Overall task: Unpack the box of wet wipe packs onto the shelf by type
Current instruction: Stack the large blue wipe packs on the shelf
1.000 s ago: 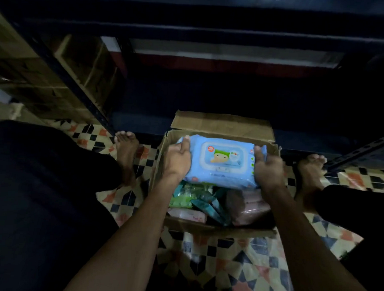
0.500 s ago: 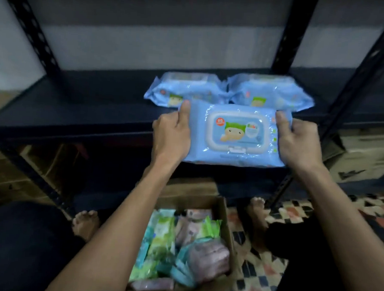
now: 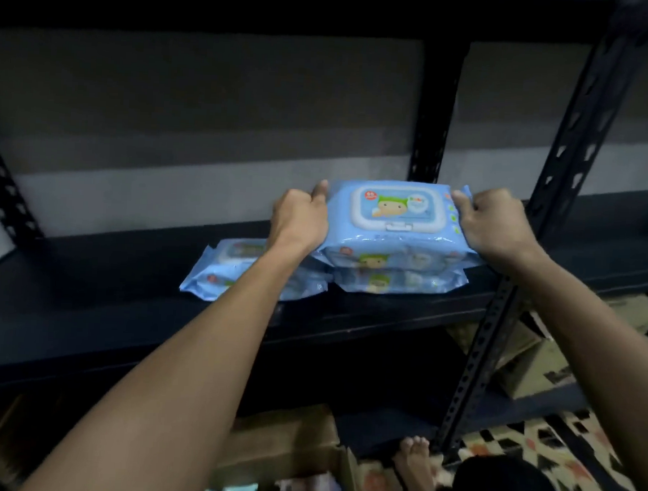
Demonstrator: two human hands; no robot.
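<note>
Dark metal shelving fills the wall ahead, and its wide shelf board (image 3: 124, 310) is where the work is going on; below its front edge the cardboard box (image 3: 296, 454) sits on the patterned floor tiles (image 3: 552, 452) with green and pale packs still showing inside. On the board, towards its right upright (image 3: 566, 175), a blue wipe pack (image 3: 391, 219) is being set on top of a matching blue pack (image 3: 399, 281), with another blue pack (image 3: 238, 274) lying flat just to the left of that pile. The left hand (image 3: 301, 221) grips the top pack's left end and the right hand (image 3: 492, 228) grips its right end, both closed around it. To do this well, I'd say lower it level so its edges line up with the one beneath, then let go with both hands together so the soft pile does not slide. Compared with half a second ago, the pack has gone from being held out in front of the board to sitting over the right-hand blue pack, and the view has lifted so less of the box shows.
</note>
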